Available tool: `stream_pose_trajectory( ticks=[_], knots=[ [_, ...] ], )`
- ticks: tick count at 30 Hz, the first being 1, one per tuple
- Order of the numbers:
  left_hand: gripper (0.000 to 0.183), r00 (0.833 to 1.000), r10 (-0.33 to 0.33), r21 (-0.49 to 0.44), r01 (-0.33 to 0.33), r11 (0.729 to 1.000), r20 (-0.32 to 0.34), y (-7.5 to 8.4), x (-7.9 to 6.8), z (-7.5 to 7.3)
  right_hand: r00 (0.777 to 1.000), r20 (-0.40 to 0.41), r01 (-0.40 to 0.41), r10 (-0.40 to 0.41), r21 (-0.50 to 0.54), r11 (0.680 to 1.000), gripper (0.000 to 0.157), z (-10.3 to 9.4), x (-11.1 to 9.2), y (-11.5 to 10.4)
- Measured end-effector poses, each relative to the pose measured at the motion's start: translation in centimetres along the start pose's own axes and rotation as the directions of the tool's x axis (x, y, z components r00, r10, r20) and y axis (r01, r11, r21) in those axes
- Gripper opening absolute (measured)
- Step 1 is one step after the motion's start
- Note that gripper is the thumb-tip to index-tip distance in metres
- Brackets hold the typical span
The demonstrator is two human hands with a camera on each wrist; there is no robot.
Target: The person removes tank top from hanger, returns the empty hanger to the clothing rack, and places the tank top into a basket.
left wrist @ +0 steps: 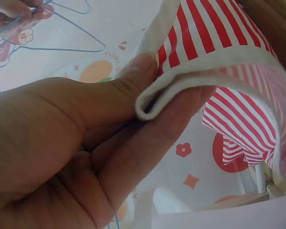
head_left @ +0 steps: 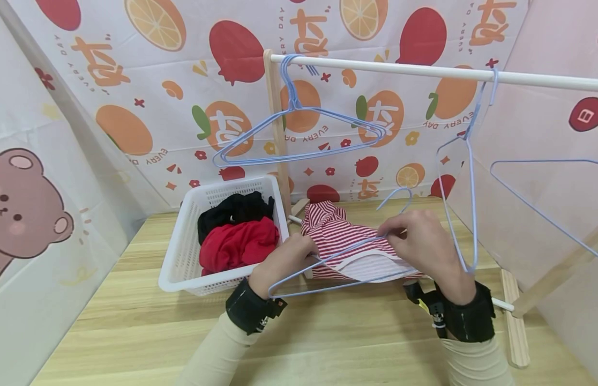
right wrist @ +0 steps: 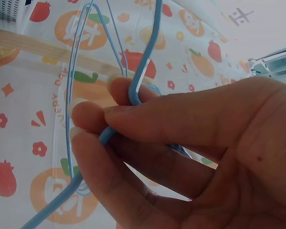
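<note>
A red-and-white striped garment [head_left: 347, 236] with white trim lies on the table. My left hand [head_left: 286, 260] pinches its white-trimmed edge [left wrist: 155, 107] between thumb and fingers, folding the edge over. My right hand [head_left: 426, 246] holds a blue wire hanger [head_left: 328, 288] near the base of its hook. In the right wrist view, thumb and fingertips pinch the blue hanger wire [right wrist: 52, 205]. The hanger's lower bar passes in front of the garment, and one end reaches past my left wrist. Whether any of the hanger is inside the garment, I cannot tell.
A white plastic basket [head_left: 176, 268] with black cloth [head_left: 231, 212] and red cloth [head_left: 238, 244] stands at left. Above, a white rail [head_left: 400, 69] carries several blue hangers [head_left: 294, 107]; another hanger [head_left: 470, 187] hangs close to my right hand. The rack's wooden foot [head_left: 515, 321] is at right.
</note>
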State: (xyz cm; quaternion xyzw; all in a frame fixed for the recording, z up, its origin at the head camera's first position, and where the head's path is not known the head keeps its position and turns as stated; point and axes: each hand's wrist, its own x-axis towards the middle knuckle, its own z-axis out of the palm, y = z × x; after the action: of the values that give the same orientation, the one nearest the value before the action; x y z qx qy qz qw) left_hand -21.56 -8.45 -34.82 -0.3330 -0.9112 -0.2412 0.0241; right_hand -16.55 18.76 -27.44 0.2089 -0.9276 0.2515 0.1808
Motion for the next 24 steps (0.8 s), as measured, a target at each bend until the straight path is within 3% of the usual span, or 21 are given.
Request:
stream_pose_trajectory(
  ticks=[18,24],
  knots=[
    [0.007,0.998,0.051,0.001,-0.051,0.999,0.019,-0.1,0.1,0.5,0.997,-0.005,0.081,-0.081,0.049,0.995,0.027,0.5,-0.2,-1.7],
    [0.006,0.999,0.026,-0.017,-0.026,1.000,0.042,-0.1,0.0,0.7,0.996,-0.002,0.089,-0.089,0.069,0.994,0.027,0.7,-0.2,-1.9]
  ],
)
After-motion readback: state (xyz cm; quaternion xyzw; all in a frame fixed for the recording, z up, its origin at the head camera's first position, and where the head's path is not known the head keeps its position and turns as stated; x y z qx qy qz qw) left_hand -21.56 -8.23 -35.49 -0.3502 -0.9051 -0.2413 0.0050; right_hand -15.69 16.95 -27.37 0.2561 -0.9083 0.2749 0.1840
